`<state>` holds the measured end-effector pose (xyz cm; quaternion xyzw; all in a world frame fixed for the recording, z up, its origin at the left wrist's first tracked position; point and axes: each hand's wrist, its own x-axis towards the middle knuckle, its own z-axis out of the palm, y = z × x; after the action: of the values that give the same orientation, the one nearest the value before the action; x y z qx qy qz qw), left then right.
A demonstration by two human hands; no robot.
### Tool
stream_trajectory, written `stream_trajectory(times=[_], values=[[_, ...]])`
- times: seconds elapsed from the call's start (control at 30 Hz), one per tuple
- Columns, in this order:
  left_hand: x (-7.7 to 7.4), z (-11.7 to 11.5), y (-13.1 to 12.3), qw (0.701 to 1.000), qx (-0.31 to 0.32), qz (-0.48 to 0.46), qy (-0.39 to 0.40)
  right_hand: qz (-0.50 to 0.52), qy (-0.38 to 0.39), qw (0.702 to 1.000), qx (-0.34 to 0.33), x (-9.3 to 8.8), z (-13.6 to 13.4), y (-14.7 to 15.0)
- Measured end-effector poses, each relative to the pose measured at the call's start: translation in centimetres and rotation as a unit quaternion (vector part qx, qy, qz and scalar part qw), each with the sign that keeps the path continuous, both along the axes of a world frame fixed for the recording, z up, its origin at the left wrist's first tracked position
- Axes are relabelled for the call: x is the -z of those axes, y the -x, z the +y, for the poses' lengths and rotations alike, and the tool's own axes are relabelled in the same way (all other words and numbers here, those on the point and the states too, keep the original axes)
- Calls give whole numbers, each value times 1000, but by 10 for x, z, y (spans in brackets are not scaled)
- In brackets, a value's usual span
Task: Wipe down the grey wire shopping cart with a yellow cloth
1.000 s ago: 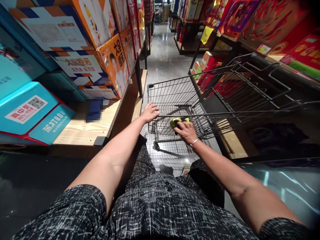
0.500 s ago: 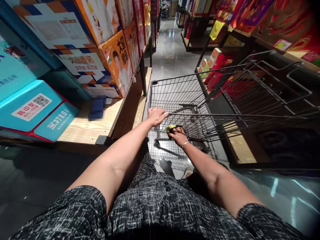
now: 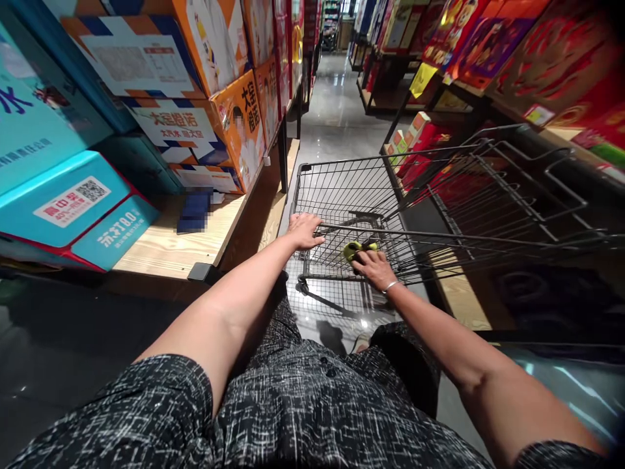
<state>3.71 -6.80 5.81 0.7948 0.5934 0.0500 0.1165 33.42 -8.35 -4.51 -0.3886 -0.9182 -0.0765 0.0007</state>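
A black wire shopping cart [image 3: 342, 189] stands in front of me, tilted across the view. My left hand [image 3: 305, 231] is closed over the cart's rim at its near left corner. Against the cart's near wire side, my right hand [image 3: 375, 268] presses a yellow-green and black cloth [image 3: 352, 251]. Its fingers lie over the cloth, and a bracelet circles the wrist. Part of the cloth is hidden under the fingers.
Orange boxes [image 3: 239, 130] and turquoise boxes [image 3: 63, 208] stand on a wooden shelf [image 3: 166, 251] at left, with a dark blue item [image 3: 194, 212]. Red packages [image 3: 424, 146] fill shelves at right. A tiled aisle [image 3: 332, 98] runs ahead.
My right hand has moved to the right along the cart's side with the cloth. My left hand has stayed on the rim. The view has shifted slightly.
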Motion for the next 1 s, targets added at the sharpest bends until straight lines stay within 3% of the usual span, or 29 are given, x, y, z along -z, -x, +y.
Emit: stream_trajectory(times=[0.1,0.2,0.3,0.37,0.47,0.63,0.73,0.83,0.9,1.0], values=[[1,1,0,1000,1,16,-4,88,-133,986,42,-36,6,-42],[2,-2,-2,1000,0,21,-13,177,-215,952,130,-62,11,-77],[1,-7,-7,1000,-1,16,-9,253,-245,907,230,-72,14,-90],[0,-12,-12,1000,2,8,-7,287,-233,892,261,-71,15,-78],[1,-19,-19,1000,9,0,-14,297,-191,905,236,-68,9,-28],[11,-28,-25,999,6,-5,-50,275,-128,945,123,-72,-12,85],[14,-28,-21,998,7,-2,-69,265,-110,954,86,-74,-14,115],[14,-22,-12,998,7,-2,-67,242,-117,962,48,-74,-5,101],[12,-16,-6,998,1,-9,-60,229,-126,965,37,-75,3,74],[10,-5,5,999,-3,-19,-49,228,-140,961,75,-80,14,18]])
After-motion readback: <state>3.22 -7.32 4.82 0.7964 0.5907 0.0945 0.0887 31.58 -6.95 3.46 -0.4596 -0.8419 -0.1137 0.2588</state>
